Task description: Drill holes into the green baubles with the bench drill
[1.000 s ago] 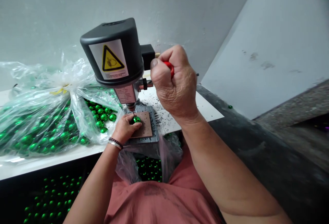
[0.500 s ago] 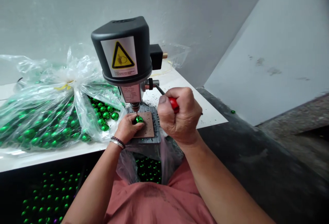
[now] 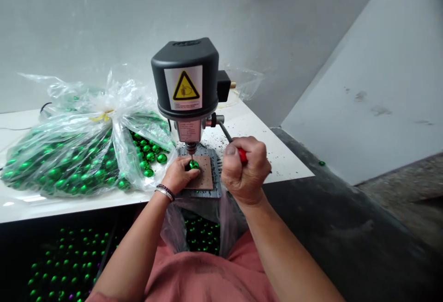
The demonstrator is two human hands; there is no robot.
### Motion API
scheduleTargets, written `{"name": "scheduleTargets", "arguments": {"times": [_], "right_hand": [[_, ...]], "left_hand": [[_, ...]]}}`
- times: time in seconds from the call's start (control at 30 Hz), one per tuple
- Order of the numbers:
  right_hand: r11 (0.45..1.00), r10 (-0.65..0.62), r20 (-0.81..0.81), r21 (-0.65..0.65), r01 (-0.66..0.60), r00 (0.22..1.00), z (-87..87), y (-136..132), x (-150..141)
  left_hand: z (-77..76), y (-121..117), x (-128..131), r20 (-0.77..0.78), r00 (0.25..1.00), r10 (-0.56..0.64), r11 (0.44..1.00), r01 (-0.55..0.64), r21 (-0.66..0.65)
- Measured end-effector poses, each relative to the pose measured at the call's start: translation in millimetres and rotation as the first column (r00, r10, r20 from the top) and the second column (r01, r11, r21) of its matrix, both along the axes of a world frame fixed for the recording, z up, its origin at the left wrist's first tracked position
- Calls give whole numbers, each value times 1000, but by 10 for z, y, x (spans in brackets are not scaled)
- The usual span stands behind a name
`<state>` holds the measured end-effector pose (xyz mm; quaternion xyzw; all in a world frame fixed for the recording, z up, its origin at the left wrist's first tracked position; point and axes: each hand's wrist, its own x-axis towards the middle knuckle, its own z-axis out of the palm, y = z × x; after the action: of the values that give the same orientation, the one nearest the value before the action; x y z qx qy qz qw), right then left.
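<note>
My feed: left hand (image 3: 178, 176) on a glossy green ball (image 3: 193, 165) under the drill, right hand (image 3: 246, 171) clenched.

I see the left hand holding the ball down on a square brown pad (image 3: 204, 178) atop a grey ribbed base plate (image 3: 216, 172), with the thin steel drill bit (image 3: 191, 155) right at the ball's top. The right hand grips the red handle (image 3: 242, 155) of the metal feed lever (image 3: 224, 132) on a black-headed bench drill (image 3: 185, 80). To the left, a knotted clear plastic bag (image 3: 62, 154) of green balls sits on the white table (image 3: 273, 161), with dark specks (image 3: 238, 132) scattered across it.
</note>
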<state>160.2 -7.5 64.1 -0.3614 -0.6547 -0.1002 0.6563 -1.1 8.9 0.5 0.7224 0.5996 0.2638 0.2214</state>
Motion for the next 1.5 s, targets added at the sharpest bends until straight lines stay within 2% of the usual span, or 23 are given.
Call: {"name": "scheduleTargets", "arguments": {"times": [0.1,0.2,0.27,0.33,0.43,0.53,0.6,0.67,0.73,0.8,0.9,0.97,1.03,1.07,1.13,1.2,1.27,1.33,1.4,1.47,1.5], "right_hand": [[1000,17,-1,-24,-17,1000,-101,-18,-7],[997,51,0,-52,-51,999,-213,-45,-14],[997,58,-18,-43,-59,998,-193,-47,-23],[1000,12,-35,-12,-13,999,-39,-14,-36],[994,-111,-44,-8,111,993,385,123,-56],[977,-129,-73,-181,114,989,794,311,-68],[944,-137,-63,-310,111,989,944,407,-72],[919,-137,-60,-379,105,989,988,455,-72],[924,-119,-83,-374,80,989,970,464,-72],[947,-83,-104,-319,46,991,934,458,-70],[963,-58,-103,-267,28,993,903,453,-65],[964,-58,-108,-264,28,992,894,454,-61],[969,-49,-115,-246,19,992,882,454,-56],[974,-37,-113,-227,10,993,872,454,-53],[982,-12,-102,-186,-7,995,846,452,-46],[989,-2,-84,-148,-11,996,817,451,-38],[993,-10,-59,-120,3,998,794,450,-32],[994,-23,-41,-112,18,999,780,448,-30],[994,-30,-44,-109,25,999,773,447,-32],[995,-37,-52,-92,32,998,771,444,-37],[996,-39,-52,-80,34,998,771,442,-40]], "left_hand": [[-5,3,-5,8,999,-34,999,34,-23],[-19,-3,-6,-8,1000,13,999,-13,-31],[-25,-9,2,-30,999,31,999,-32,-37],[-16,-15,20,-46,998,35,999,-36,-24],[37,-45,53,-66,996,65,998,-66,-16],[132,-150,53,-96,986,139,985,-147,-92],[207,-273,14,-55,995,84,977,-93,-191],[281,-413,-57,79,995,-58,950,80,-303],[346,-522,-152,201,972,-125,908,194,-372],[397,-556,-263,245,967,-66,922,154,-356],[413,-426,-450,266,954,139,981,-97,-166],[360,-245,-574,180,931,317,947,-323,4],[258,-45,-679,-74,888,454,885,-439,156],[196,44,-719,-205,866,456,888,-428,169],[72,174,-769,-396,840,370,926,-366,89],[-25,236,-786,-491,822,289,943,-334,-3],[-74,250,-786,-522,815,251,946,-320,-44],[-73,233,-780,-490,837,244,956,-292,-22],[-28,186,-768,-352,883,311,949,-311,59],[52,94,-743,-77,928,364,931,-359,74],[100,30,-723,92,929,359,931,-363,34]]}}
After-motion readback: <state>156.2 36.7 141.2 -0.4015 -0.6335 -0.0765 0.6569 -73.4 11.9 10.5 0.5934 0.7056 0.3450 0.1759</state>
